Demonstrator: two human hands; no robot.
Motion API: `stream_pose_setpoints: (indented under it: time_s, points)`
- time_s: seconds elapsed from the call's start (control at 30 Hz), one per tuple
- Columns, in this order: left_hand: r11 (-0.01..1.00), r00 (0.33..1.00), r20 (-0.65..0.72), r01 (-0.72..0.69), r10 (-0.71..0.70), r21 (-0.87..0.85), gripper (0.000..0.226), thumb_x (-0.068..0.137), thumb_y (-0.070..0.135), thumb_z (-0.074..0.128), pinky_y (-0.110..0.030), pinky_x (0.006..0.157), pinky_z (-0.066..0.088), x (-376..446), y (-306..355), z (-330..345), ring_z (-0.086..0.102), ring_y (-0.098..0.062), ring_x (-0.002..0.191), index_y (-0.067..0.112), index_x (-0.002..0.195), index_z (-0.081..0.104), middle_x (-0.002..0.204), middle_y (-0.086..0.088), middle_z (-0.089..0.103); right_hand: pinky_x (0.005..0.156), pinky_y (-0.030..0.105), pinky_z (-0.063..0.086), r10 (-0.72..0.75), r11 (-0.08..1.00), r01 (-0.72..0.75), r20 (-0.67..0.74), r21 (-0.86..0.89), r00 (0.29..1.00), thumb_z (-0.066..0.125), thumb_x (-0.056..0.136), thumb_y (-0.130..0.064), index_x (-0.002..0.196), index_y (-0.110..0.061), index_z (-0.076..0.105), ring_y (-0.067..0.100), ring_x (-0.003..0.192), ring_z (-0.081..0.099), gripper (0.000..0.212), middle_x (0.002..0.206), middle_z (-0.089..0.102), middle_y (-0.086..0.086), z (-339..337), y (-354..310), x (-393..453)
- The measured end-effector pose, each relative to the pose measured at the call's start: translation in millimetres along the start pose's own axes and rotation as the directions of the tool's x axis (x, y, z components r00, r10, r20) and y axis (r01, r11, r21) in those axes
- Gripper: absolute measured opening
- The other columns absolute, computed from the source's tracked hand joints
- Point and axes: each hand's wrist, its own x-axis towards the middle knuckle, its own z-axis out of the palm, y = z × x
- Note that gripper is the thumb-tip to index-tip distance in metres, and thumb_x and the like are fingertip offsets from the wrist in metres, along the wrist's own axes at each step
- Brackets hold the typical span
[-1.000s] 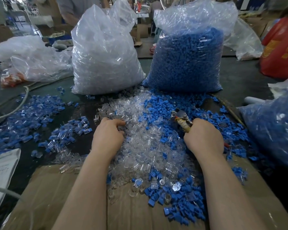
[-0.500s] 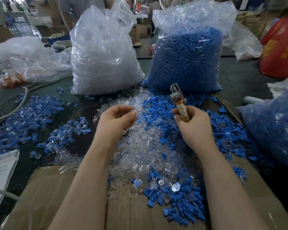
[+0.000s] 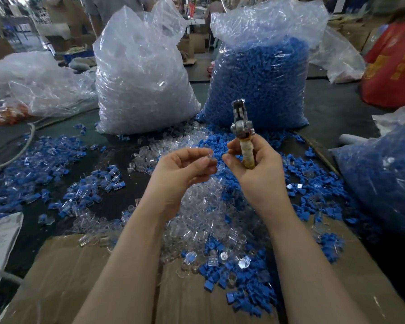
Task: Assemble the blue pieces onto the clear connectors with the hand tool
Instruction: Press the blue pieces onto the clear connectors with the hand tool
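Small clear plastic connector (image 3: 210,153): pinched in left hand (image 3: 182,169) fingertips, frame centre.
Metal-headed hand tool with tape-wrapped handle (image 3: 242,134): upright, gripped by right hand (image 3: 255,169).
Loose blue pieces (image 3: 302,183): scattered on bench, right.

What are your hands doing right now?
Left hand pinches clear connector. Right hand grips hand tool, upright. Nothing between them.

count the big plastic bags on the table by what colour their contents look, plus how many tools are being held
Clear-filled bag: 1
Blue-filled bags: 2, one at the back, one at the right edge
Red bag: 1
Hand tool held in the right hand: 1
Total: 5
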Motion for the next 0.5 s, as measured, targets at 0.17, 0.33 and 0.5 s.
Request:
stream_pose_setpoints:
  time_s: [0.17, 0.33, 0.5]
  points:
    - [1.0, 1.0, 0.002, -0.011, 0.011, 0.019, 0.016, 0.091, 0.003, 0.062, -0.024, 0.077, 0.058, -0.9, 0.1, 0.1, 0.072, -0.015, 0.081, 0.006, 0.106, 0.068, 0.088, -0.008, 0.076, 0.07, 0.038, 0.053, -0.006, 0.999, 0.006, -0.011, -0.033, 1.0, 0.07, 0.088, -0.008, 0.09, -0.012, 0.059, 0.024, 0.074, 0.058, 0.012, 0.078, 0.062, 0.001, 0.8, -1.5, -2.8]
    - [0.997, 0.999, -0.018, -0.028, 0.03, 0.066, 0.015, 0.089, 0.003, 0.064, -0.024, 0.076, 0.059, -1.2, -0.6, 1.9, 0.073, -0.015, 0.081, 0.011, 0.1, 0.07, 0.087, -0.006, 0.076, 0.072, 0.046, 0.051, -0.009, 0.998, 0.008, -0.011, -0.065, 1.0, 0.071, 0.087, -0.01, 0.093, -0.01, 0.059, 0.027, 0.076, 0.058, 0.014, 0.081, 0.062, 0.007, 0.2, -2.2, -3.6]
    - [0.986, 0.998, -0.026, -0.06, 0.065, 0.154, 0.015, 0.09, 0.003, 0.065, -0.026, 0.078, 0.058, -1.1, -0.7, 5.5, 0.073, -0.016, 0.084, 0.014, 0.099, 0.071, 0.088, -0.006, 0.076, 0.072, 0.041, 0.053, 0.009, 0.998, -0.008, 0.009, -0.058, 1.0, 0.072, 0.086, -0.008, 0.09, -0.011, 0.058, 0.023, 0.075, 0.06, 0.015, 0.079, 0.062, 0.003, 2.0, -2.7, -4.3]
